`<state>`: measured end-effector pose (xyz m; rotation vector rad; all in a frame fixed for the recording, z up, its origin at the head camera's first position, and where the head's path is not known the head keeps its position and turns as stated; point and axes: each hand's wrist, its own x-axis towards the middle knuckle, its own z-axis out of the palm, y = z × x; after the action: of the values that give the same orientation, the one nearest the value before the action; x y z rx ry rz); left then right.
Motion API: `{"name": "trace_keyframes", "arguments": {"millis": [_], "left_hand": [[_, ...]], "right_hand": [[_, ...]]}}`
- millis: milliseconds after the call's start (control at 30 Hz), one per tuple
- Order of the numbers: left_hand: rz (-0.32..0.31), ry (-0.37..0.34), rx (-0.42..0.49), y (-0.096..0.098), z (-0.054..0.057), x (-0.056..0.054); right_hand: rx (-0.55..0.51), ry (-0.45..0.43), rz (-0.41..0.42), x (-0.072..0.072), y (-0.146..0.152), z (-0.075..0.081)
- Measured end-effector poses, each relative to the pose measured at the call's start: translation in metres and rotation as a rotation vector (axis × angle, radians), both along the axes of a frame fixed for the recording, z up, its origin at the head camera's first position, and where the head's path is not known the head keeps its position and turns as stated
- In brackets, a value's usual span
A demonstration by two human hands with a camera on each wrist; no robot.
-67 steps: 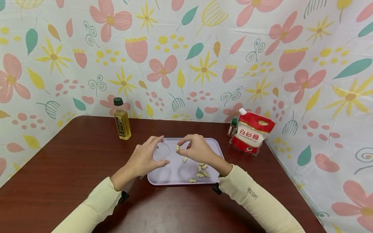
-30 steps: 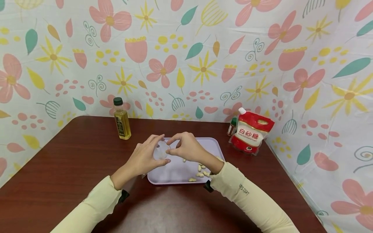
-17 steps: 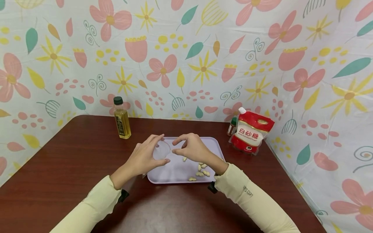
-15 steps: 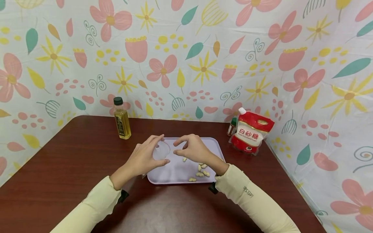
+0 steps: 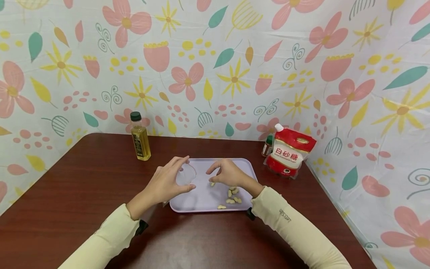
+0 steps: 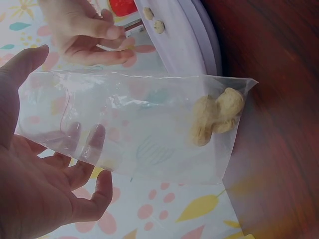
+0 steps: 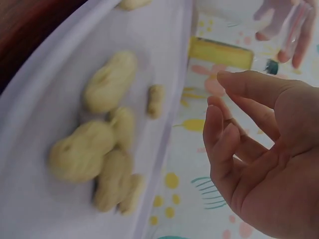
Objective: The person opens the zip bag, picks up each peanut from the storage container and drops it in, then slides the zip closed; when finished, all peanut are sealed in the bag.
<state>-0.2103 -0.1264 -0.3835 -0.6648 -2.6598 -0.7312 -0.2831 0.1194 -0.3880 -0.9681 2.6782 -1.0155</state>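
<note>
My left hand [image 5: 164, 183] holds a clear plastic zip bag [image 6: 149, 129] by its mouth, thumb and fingers spread at the opening. A few peanuts [image 6: 203, 122] lie at the bottom of the bag, seen through the film in the left wrist view. My right hand [image 5: 230, 175] hovers above the lilac tray [image 5: 198, 203], fingers loosely bent and nothing between them. Several unshelled peanuts [image 7: 110, 82] rest on the tray, most of them grouped at its right side. One lone peanut [image 5: 212, 184] lies just under the right fingertips in the head view.
On the dark wooden table [image 5: 84, 179], an oil bottle [image 5: 141, 142] stands at the back left. A red and white sugar bag [image 5: 289, 152] sits at the back right, with a small green-capped jar [image 5: 267, 146] beside it. Flowered cloth hangs behind.
My right hand carried a pinched peanut left to the bag's mouth, let go there, and came back right over the tray. My left hand and the bag stayed nearly still.
</note>
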Motion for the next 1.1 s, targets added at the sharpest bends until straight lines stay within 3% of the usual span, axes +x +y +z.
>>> {"name": "trace_keyframes", "arguments": {"millis": [267, 633, 867, 1100], "left_hand": [[-0.006, 0.009, 0.009, 0.0, 0.0, 0.001], [-0.007, 0.014, 0.011, -0.001, -0.003, 0.002], [-0.023, 0.021, 0.022, 0.001, -0.004, 0.002], [-0.023, 0.021, 0.011, 0.002, -0.003, 0.002]], "right_hand": [[0.057, -0.012, 0.026, -0.014, 0.007, -0.015], [0.109, -0.02, 0.005, -0.022, 0.007, -0.031], [0.116, 0.05, 0.026, -0.022, 0.009, -0.034], [0.105, 0.063, 0.041, -0.017, 0.01, -0.027]]}}
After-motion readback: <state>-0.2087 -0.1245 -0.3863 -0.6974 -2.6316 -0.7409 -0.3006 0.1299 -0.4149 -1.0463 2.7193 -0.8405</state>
